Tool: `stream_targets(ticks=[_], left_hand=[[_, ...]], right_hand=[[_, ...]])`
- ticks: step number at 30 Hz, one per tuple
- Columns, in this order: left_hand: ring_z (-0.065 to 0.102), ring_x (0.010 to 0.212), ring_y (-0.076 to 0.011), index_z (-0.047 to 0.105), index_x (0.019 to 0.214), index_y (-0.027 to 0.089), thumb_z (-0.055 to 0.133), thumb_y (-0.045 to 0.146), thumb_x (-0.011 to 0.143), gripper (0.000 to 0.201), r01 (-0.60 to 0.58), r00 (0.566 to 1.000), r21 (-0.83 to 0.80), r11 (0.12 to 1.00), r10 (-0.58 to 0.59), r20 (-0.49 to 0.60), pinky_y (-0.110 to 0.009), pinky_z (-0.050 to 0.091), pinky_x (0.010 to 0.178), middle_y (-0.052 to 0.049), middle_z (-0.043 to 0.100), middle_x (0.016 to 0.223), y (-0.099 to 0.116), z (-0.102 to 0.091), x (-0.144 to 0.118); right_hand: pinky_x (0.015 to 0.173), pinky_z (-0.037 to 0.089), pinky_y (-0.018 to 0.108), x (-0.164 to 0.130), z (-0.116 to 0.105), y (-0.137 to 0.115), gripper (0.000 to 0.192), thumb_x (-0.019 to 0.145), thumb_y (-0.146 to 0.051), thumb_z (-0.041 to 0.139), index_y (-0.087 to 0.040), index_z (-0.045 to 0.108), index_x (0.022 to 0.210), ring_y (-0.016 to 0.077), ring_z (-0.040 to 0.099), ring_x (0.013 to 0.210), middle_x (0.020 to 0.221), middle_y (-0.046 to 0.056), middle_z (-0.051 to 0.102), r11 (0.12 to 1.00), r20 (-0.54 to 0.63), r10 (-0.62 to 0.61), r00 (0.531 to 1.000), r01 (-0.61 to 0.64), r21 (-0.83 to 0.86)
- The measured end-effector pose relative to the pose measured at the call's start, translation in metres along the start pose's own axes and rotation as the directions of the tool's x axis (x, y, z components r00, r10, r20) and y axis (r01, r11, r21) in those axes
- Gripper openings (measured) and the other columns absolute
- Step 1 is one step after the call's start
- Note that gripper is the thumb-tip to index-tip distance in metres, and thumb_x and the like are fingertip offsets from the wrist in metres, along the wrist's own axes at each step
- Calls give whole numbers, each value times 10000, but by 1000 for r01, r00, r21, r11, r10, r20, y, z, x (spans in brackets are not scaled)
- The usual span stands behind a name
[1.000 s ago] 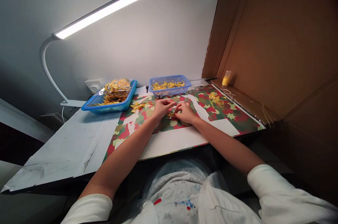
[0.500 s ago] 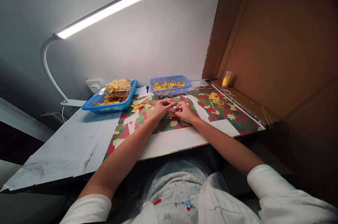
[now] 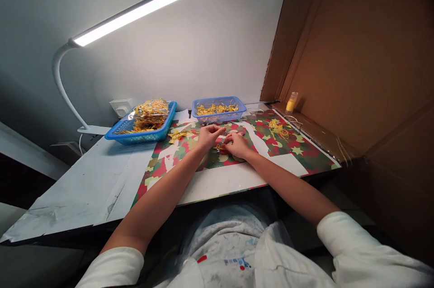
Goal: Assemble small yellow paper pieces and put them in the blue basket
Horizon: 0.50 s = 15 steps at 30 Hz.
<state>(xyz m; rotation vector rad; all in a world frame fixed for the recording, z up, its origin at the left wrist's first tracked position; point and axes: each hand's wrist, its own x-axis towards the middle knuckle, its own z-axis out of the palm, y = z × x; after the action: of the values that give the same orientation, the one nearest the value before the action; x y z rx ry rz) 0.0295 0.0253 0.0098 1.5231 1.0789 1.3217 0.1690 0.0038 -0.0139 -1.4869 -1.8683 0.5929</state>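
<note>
My left hand [image 3: 207,136] and my right hand [image 3: 237,144] meet over the red, green and cream patterned mat [image 3: 298,150] on the table. Between their fingertips sits a small yellow piece [image 3: 220,147], which both hands pinch; its shape is too small to make out. A few loose yellow pieces [image 3: 178,135] lie on the mat just left of my left hand. A tangle of yellow strands [image 3: 276,128] lies on the mat to the right of my right hand.
A large blue basket [image 3: 118,134] holds yellow pieces in clear bags at the back left. A smaller blue basket [image 3: 237,112] with yellow pieces stands behind my hands. A small yellow bottle [image 3: 290,102] stands by the cardboard wall [image 3: 356,62]. A white desk lamp [image 3: 135,10] arches overhead.
Both hands stay together over the small yellow piece with only slight finger shifts. The view has tilted a little.
</note>
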Motion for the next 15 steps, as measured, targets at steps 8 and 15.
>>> stream_targets(ticks=[8, 15], left_hand=[[550, 602, -140, 633, 598, 152, 766, 554, 551, 427, 38, 999, 81, 996, -34, -40, -251, 406, 554, -42, 644, 628, -2, -5, 1], [565, 552, -133, 630, 602, 141, 808, 528, 506, 436, 181, 980, 69, 981, -174, -100, -227, 408, 477, -34, 629, 607, -3, -10, 2]], right_hand=[[929, 379, 393, -3, -1, -3, 121, 739, -257, 690, -200, 691, 632, 255, 477, 1086, 1021, 58, 631, 1000, 25, -3, 1000, 3, -26], [938, 368, 414, -2, -1, -1, 124, 740, -256, 691, -213, 725, 628, 266, 468, 1082, 993, 71, 623, 999, 20, -39, 999, 39, -14]])
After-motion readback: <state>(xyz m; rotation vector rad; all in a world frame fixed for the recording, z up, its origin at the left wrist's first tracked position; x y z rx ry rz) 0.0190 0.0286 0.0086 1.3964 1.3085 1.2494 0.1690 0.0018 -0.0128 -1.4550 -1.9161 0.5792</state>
